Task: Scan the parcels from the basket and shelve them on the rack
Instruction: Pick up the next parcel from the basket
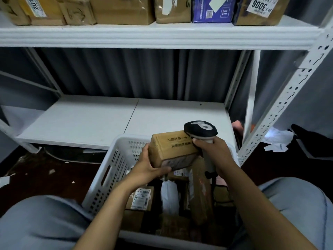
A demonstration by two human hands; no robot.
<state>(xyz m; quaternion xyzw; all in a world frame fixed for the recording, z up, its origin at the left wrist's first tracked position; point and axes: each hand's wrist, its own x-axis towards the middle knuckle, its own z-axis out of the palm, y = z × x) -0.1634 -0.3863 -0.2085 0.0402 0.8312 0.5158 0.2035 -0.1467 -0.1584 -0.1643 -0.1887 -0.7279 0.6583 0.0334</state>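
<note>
The basket (111, 170) is smooth white plastic with many small holes. Above it, the parcel (171, 147) is brown matt cardboard, and the scanner (200, 129) is black and grey plastic with a slight shine. Behind the basket, the rack (144, 37) is white painted metal with matt boards. Inside the basket lie a soft white plastic bag (169, 195) and a paper label (142, 193).

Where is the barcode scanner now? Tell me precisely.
In the head view, right of centre: the right hand grips the barcode scanner, its head beside the cardboard parcel that the left hand holds above the white basket.
</note>
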